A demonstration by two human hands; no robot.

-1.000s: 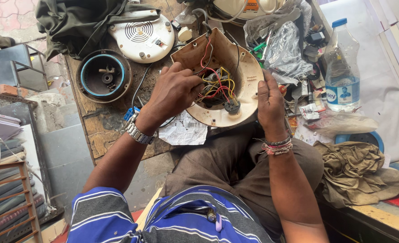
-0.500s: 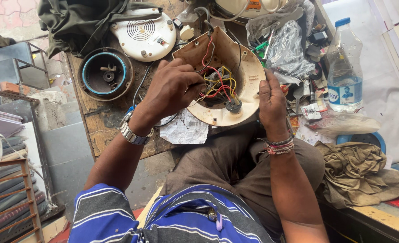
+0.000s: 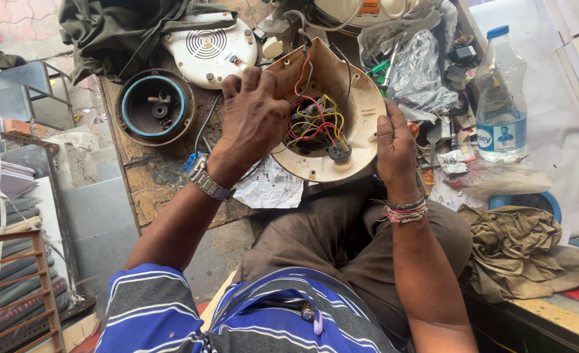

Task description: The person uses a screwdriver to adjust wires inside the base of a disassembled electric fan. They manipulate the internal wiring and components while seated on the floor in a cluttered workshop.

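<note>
A cream plastic appliance housing (image 3: 361, 98) lies open side up on my lap, with red, yellow and black wires (image 3: 315, 124) bunched inside it. My left hand (image 3: 250, 121) grips the housing's left rim, fingers curled over the edge beside the wires. My right hand (image 3: 395, 147) presses flat against the housing's right rim and steadies it. A metal watch sits on my left wrist, thread bands on the right.
A worn wooden bench (image 3: 149, 176) holds a round dark motor casing with a blue ring (image 3: 153, 108), a white vented cover (image 3: 210, 47), a printed paper (image 3: 270, 186), tools and plastic bags (image 3: 420, 72). A water bottle (image 3: 502, 95) stands right. A rag (image 3: 525, 248) lies lower right.
My left hand has slid up along the housing's left rim, away from the wires. The housing has tilted slightly. My right hand stays on the right rim.
</note>
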